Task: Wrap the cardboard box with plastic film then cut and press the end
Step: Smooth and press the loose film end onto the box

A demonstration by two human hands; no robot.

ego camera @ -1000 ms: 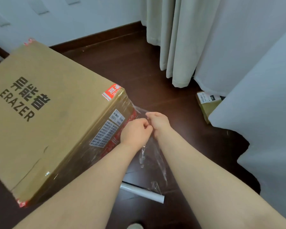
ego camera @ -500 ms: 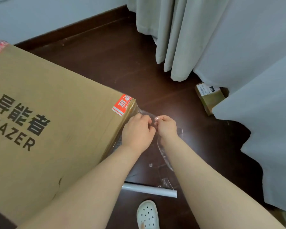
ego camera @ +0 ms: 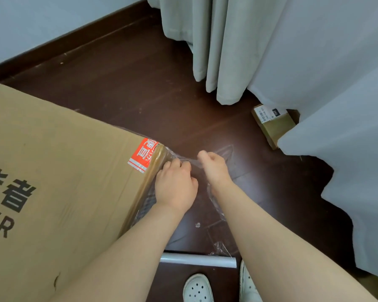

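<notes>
A large cardboard box (ego camera: 59, 171) with black print and a red sticker fills the left side, standing on the dark floor. Clear plastic film (ego camera: 224, 159) covers its right face and stretches off the top right corner. My left hand (ego camera: 175, 186) grips the film right at that corner, against the box. My right hand (ego camera: 214, 165) pinches the same film a little to the right, fingers curled, the film taut between the two hands. The film roll (ego camera: 198, 259) lies on the floor below my forearms, a loose strip trailing up from it.
Grey curtains (ego camera: 216, 51) hang at the back right and a pale cloth (ego camera: 347, 127) drapes down the right side. A small cardboard parcel (ego camera: 274, 125) sits under it. My white shoes (ego camera: 198, 288) show at the bottom edge. The wall skirting runs along the back left.
The view has tilted down and closer, bringing my shoes in. My hands rose to the box's top right corner and moved slightly apart, stretching the film between them.
</notes>
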